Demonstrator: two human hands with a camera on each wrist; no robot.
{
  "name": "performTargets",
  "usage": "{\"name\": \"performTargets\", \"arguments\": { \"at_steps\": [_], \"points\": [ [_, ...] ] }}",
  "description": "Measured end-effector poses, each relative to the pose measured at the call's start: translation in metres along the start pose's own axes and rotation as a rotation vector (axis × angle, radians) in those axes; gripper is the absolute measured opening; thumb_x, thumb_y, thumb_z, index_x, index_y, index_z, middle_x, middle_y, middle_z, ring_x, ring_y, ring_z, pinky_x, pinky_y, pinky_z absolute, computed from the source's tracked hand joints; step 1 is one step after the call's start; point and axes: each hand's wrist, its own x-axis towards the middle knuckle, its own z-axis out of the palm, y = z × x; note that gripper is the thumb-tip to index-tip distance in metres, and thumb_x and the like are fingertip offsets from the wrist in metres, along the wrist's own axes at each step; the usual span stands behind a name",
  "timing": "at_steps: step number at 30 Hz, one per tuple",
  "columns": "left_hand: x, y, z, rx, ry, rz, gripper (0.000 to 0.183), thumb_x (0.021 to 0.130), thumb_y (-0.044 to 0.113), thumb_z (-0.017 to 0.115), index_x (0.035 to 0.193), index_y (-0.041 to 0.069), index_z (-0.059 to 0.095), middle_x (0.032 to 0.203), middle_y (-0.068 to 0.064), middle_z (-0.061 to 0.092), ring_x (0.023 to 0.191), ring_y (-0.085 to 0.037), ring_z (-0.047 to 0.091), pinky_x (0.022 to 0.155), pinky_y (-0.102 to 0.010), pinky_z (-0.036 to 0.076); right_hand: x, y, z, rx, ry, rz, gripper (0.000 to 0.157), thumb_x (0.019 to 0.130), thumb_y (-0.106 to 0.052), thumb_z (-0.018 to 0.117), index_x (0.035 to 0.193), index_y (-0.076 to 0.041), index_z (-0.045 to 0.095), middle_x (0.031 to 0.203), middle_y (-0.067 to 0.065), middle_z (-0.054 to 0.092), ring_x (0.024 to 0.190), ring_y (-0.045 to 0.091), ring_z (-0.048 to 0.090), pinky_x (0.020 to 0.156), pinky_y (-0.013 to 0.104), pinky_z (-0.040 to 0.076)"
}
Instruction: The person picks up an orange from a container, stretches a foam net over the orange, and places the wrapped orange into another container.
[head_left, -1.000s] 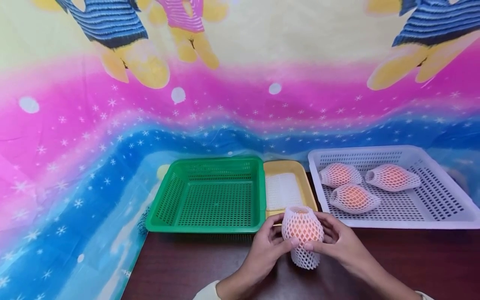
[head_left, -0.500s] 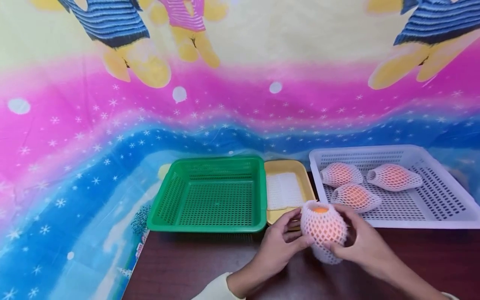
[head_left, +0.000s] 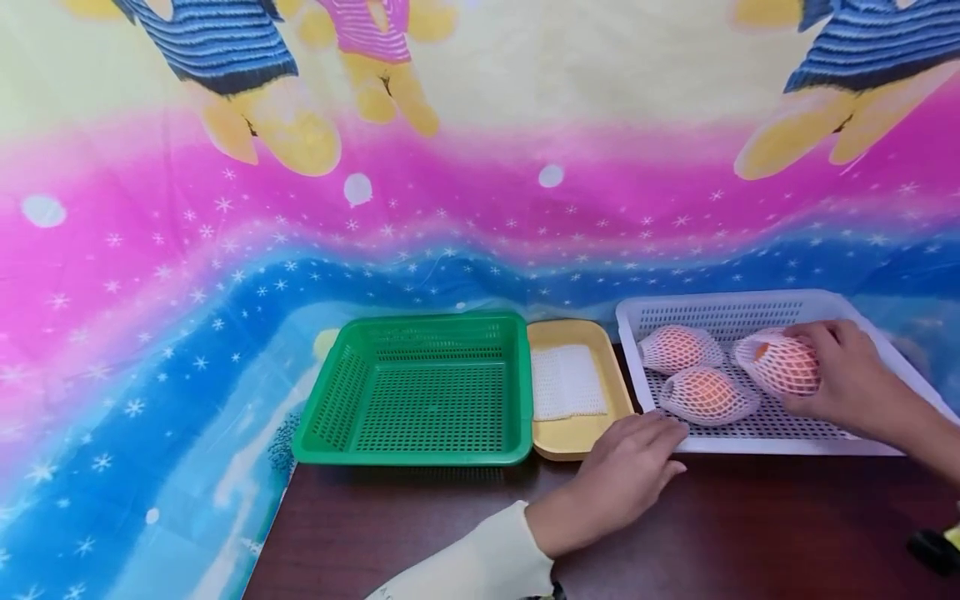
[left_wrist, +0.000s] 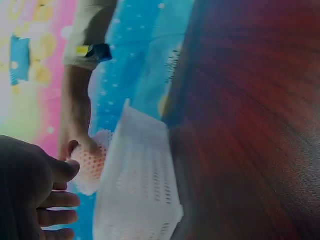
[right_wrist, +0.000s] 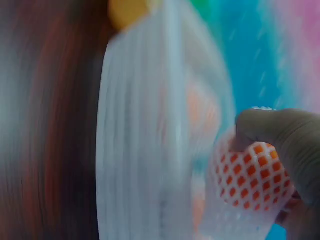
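My right hand [head_left: 855, 379] grips an orange-coloured fruit in a white foam net [head_left: 783, 367], over the right part of the white basket [head_left: 750, 447]. The right wrist view shows my thumb [right_wrist: 270, 127] against the netted fruit [right_wrist: 250, 175]. Two more netted fruits, a rear one [head_left: 681, 348] and a front one [head_left: 708, 396], lie at the basket's left end. The held fruit largely hides a third behind it. My left hand [head_left: 626, 471] holds nothing, fingers extended by the basket's front left corner; whether they touch the rim I cannot tell.
A green basket [head_left: 412, 457] stands at the left. Between the baskets lies a yellow tray [head_left: 573, 433] bearing white foam nets [head_left: 568, 383]. A patterned cloth [head_left: 480, 208] hangs behind; dark wooden table [head_left: 420, 533] runs along the front.
The netted fruit, earlier held in both hands over the table front, has moved right and back over the white basket in my right hand. My left hand has let go of it.
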Motion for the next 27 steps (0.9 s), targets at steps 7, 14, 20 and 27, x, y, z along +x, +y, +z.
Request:
{"name": "performTargets", "arguments": {
  "at_steps": [7, 14, 20, 27],
  "points": [
    [0.012, 0.009, 0.020, 0.180, -0.023, 0.046, 0.031, 0.105, 0.026, 0.056, 0.134, 0.022, 0.066, 0.130, 0.011, 0.069, 0.126, -0.006, 0.062, 0.108, -0.025, 0.048, 0.001, 0.068, 0.007, -0.211, -0.284, -0.061, 0.092, 0.054, -0.025, 0.098, 0.125, 0.009, 0.049, 0.119, 0.040, 0.045, 0.107, 0.057, 0.043, 0.082, 0.071, 0.043],
    [0.019, 0.016, 0.029, 0.320, -0.004, 0.094, 0.029, 0.104, 0.019, 0.053, 0.128, 0.023, 0.068, 0.118, 0.011, 0.070, 0.119, -0.010, 0.062, 0.108, -0.030, 0.049, -0.001, 0.087, 0.011, -0.186, -0.356, -0.126, 0.088, 0.052, -0.017, 0.096, 0.125, 0.007, 0.051, 0.122, 0.037, 0.049, 0.113, 0.054, 0.044, 0.090, 0.066, 0.040],
    [0.022, 0.019, 0.031, 0.319, -0.033, 0.073, 0.028, 0.104, 0.015, 0.052, 0.128, 0.020, 0.066, 0.117, 0.010, 0.070, 0.114, -0.007, 0.063, 0.105, -0.026, 0.050, -0.004, 0.084, 0.014, -0.149, -0.414, -0.115, 0.090, 0.061, -0.020, 0.096, 0.129, 0.008, 0.045, 0.124, 0.034, 0.053, 0.116, 0.051, 0.050, 0.092, 0.063, 0.043],
    [0.023, 0.018, 0.027, 0.295, -0.069, 0.060, 0.027, 0.103, 0.017, 0.056, 0.126, 0.024, 0.069, 0.121, 0.012, 0.070, 0.120, -0.006, 0.062, 0.109, -0.025, 0.048, -0.006, 0.084, 0.016, -0.181, -0.412, -0.138, 0.078, 0.061, -0.011, 0.095, 0.126, 0.003, 0.055, 0.119, 0.027, 0.053, 0.107, 0.043, 0.056, 0.086, 0.057, 0.049]
  ]
}}
